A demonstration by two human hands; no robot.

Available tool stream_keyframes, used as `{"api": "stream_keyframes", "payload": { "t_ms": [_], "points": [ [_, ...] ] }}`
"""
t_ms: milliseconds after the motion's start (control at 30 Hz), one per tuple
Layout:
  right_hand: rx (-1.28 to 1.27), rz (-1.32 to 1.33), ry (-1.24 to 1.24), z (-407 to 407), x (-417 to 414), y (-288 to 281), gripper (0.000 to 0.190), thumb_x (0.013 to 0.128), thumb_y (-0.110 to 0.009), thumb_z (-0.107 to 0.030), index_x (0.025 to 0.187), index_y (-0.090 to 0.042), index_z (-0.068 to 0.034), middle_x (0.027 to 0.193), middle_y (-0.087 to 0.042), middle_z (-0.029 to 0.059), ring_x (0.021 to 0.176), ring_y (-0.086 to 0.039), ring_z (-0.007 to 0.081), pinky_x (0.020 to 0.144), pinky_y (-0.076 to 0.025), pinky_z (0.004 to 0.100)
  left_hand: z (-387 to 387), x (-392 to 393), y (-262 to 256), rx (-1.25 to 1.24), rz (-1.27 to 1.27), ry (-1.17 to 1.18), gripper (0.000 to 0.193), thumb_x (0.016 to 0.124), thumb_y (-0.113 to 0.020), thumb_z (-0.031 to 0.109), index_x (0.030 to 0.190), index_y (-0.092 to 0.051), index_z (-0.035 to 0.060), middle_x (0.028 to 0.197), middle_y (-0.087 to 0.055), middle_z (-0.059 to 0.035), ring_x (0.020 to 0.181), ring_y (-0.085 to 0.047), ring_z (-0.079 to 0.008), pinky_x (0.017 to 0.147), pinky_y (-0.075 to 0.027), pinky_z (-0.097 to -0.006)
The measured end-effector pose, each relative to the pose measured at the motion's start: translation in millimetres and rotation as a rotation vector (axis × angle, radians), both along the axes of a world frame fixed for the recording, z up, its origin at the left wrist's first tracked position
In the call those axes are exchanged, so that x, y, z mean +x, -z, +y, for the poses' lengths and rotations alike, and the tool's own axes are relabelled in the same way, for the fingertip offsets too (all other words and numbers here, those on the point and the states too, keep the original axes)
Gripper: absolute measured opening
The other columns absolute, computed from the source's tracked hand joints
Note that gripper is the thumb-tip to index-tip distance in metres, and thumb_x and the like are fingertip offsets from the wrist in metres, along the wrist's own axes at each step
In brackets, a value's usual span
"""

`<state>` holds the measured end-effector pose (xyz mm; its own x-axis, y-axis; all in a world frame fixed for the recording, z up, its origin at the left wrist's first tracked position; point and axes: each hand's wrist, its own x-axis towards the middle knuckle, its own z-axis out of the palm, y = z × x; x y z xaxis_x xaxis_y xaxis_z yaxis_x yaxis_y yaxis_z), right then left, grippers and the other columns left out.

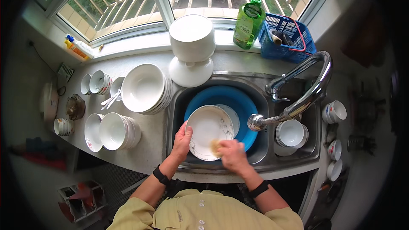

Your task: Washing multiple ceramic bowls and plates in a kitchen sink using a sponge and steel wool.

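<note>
My left hand (182, 141) grips the left rim of a white plate (209, 127) with a thin floral border, thumb on its upper face. The plate is tilted above a blue plastic basin (249, 102) that sits in the left bowl of a steel sink (266, 155). Pinched in my right hand (231, 155) is a tan scrubbing pad (216, 147), pressed to the plate's lower right edge; this hand is slightly blurred. Behind the held plate, another pale dish (232, 119) shows partly inside the basin.
A chrome faucet (306, 99) arches over the sink's right side. Stacked bowls (291, 133) sit in the right bowl. Large bowls (143, 88), more bowls (115, 131) and spoons (111, 99) crowd the left counter. Behind stand a white pedestal dish (191, 38), a green pump bottle (249, 22) and a blue basket (284, 38).
</note>
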<state>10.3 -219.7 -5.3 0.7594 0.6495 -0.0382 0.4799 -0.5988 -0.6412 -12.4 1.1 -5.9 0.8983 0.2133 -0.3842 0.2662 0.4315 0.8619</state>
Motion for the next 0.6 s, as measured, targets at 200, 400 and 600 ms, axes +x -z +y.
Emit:
{"api": "stream_keyframes", "payload": {
  "t_ms": [200,400,600],
  "points": [
    [-0.084,-0.286,0.311,31.9,45.5,10.3,0.030,0.068,-0.059,-0.004,0.097,-0.066,-0.010,0.117,-0.054,0.0057,0.105,-0.049,0.0272,0.086,-0.037,0.0433,-25.1,-4.7,4.7,0.050,-0.020,0.077,0.042,0.100,-0.047,0.024,0.137,-0.042,0.0031,0.122,-0.057,-0.0051,0.108,-0.053,-0.0109,0.093,-0.043,-0.0260],
    [0.260,0.015,0.110,74.1,-8.2,-11.3,0.032,0.074,-0.054,-0.008,0.104,-0.063,-0.012,0.122,-0.051,0.0081,0.108,-0.048,0.0302,0.088,-0.038,0.0482,-10.8,-3.8,22.8,-0.051,0.014,0.021,0.039,0.101,-0.043,0.025,0.134,-0.044,0.0037,0.120,-0.057,-0.0049,0.107,-0.053,-0.0106,0.091,-0.044,-0.0248],
    [-0.187,-0.009,0.092,-5.6,-3.8,2.1,0.022,0.069,-0.059,-0.007,0.087,-0.068,-0.016,0.113,-0.058,0.0018,0.104,-0.050,0.0229,0.084,-0.035,0.0415,-8.1,-2.7,13.7,-0.002,0.025,0.036,0.042,0.101,-0.044,0.027,0.136,-0.043,0.0037,0.122,-0.057,-0.0059,0.110,-0.053,-0.0119,0.094,-0.043,-0.0262]
  ]
}}
